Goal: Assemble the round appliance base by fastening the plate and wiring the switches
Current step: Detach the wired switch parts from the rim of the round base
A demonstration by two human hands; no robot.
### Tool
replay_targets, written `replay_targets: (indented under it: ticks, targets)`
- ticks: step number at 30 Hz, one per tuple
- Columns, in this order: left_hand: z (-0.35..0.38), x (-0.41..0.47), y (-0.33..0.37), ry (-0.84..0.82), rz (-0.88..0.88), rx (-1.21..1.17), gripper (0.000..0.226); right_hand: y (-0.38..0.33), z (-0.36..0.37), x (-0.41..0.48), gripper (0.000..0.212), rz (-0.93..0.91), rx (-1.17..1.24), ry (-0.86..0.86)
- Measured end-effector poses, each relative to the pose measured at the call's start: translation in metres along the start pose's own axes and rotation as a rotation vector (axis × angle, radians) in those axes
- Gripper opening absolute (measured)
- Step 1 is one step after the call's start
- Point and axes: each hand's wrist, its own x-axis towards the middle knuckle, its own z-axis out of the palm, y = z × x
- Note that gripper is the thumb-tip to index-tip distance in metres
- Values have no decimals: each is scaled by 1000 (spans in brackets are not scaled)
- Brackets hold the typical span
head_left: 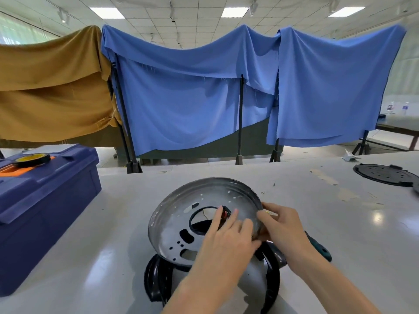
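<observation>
Both my hands are on the tilted plate [176, 223], propped on the black base [156, 277]. Left hand [226, 239] pinches the switch [224, 214] at its centre hole; right hand [283, 225] grips its right rim, toolbox [45, 200] well apart leftward.

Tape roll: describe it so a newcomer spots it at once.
At the left end of the white table stands a big dark-blue toolbox. On its lid, beside the orange inset, lies a flat black tape roll with a yellow centre. Nothing else on the box is round.
</observation>
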Motion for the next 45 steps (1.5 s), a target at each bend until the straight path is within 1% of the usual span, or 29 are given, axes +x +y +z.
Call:
replay_targets:
  ticks: [2, 4, 5, 6, 9, 10, 13, 15, 19, 21, 26, 29, 32, 35, 37, 40, 43, 45]
  targets:
    - [-4, -3, -10, -133, -74, -198, 66, 0, -6, -1, 37, -36, -43, 9]
    - [-6, -11, -24, -264, -98, -222, 89, -3, -15, 0, 35, -46, -82, 20]
    - [-8, -15, -30, -319, -107, -242, 95, -3, -19, 0, 35, -42, -106, 9]
    - [-9, -19, -34, -373, -115, -272, 98, -4, -22, 0, 37, -35, -128, -7]
    - [-18, -24, -34, -520, -105, -326, 100, -1, -27, -4, 52, 8, -221, -39]
    - [-18, -25, -32, -557, -101, -333, 100, 1, -27, -5, 51, 24, -261, -50]
    - [-19, -29, -25, -649, -157, -415, 98, 5, -29, -8, 33, 52, -364, -98]
    - [-20, -32, -21, -687, -177, -456, 94, 5, -32, -11, 27, 65, -414, -130]
    - [-15, -36, -14, -650, -161, -447, 80, 4, -35, -13, 24, 47, -507, -139]
    - [-12, -36, -12, -645, -165, -442, 80, 6, -37, -14, 22, 40, -564, -127]
    - [-3, -40, -6, -669, -177, -428, 98, 10, -38, -18, 23, -14, -649, -131]
    - [-1, -40, -4, -688, -179, -427, 104, 12, -39, -17, 23, -14, -623, -130]
    - [-5, -37, -6, -763, -176, -498, 112, 13, -39, -16, 23, -4, -590, -140]
    - [-11, -32, -13, -795, -147, -562, 101, 13, -41, -16, 31, -10, -561, -133]
    - [-14, -28, -18, -787, -157, -586, 94, 16, -44, -15, 35, -18, -544, -119]
    - [-13, -21, -26, -684, -234, -686, 88, 18, -46, -14, 27, -12, -512, -108]
    - [0, -16, -29, -529, -287, -645, 57, 20, -46, -12, 27, -5, -460, -119]
    - [11, -16, -28, -458, -317, -604, 47, 22, -47, -11, 26, -4, -460, -111]
